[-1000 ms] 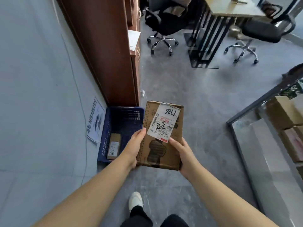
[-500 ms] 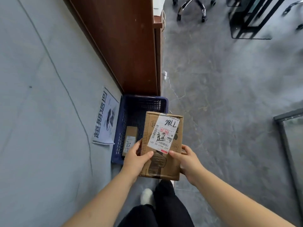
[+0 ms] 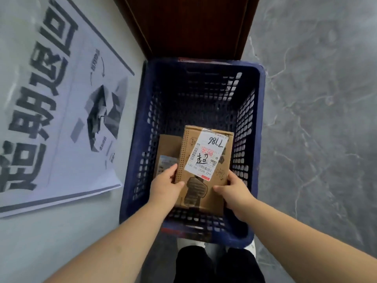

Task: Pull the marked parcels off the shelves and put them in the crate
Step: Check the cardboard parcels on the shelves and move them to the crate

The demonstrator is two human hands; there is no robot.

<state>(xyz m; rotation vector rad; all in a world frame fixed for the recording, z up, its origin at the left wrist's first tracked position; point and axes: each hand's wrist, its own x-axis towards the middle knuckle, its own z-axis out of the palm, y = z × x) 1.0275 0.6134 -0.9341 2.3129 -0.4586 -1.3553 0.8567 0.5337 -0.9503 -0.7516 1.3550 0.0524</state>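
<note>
Placing step in hand: flat brown cardboard parcel with a white shipping label marked "7786" and a handwritten character [image 3: 204,166] held low inside the dark blue perforated plastic crate [image 3: 259,119], toward its near right part. Left hand [image 3: 166,185] gripping the parcel's near left edge, thumb lying on the top face, fingers curled out of sight beneath. Right hand [image 3: 234,190] gripping the near right edge the same way, thumb on top. Parcel tilted slightly, far end overlapping a smaller brown cardboard parcel with a pale label [image 3: 168,152] already lying on the crate floor at the left. Impossible to tell whether the held parcel touches the crate floor or the smaller parcel yet.

Crate standing on the grey marbled floor [image 3: 316,119], far end against a reddish-brown wooden cabinet side [image 3: 193,25], left side just beside a white printed sheet with large dark characters and a box drawing [image 3: 61,111].

Next move, by judgement: lower until the box rests, loosen both grips, draw the hands up clear of the crate walls. Then back to the shelves for any further marked parcels. Little risk here beyond the box settling crooked across the smaller one.
</note>
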